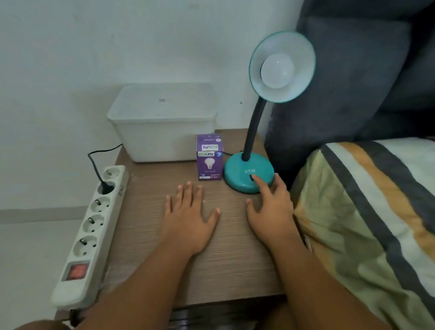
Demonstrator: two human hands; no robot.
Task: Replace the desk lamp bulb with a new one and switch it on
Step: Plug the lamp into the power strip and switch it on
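A teal desk lamp stands at the back right of the wooden table, its round base [239, 174] on the tabletop and its shade [303, 51] facing me. A white bulb [277, 71] sits in the shade, unlit. A purple bulb box [209, 160] stands upright just left of the base. My right hand [270, 210] reaches to the base, its index fingertip on the dark switch at the front of the base. My left hand [190, 216] lies flat and open on the table, palm down, just in front of the box.
A white lidded plastic bin [163, 122] stands at the back of the wooden table [235, 263]. A white power strip [90, 235] with a red switch lies along the left edge, one black plug in it. A striped pillow [378, 220] and dark cushions press against the right side.
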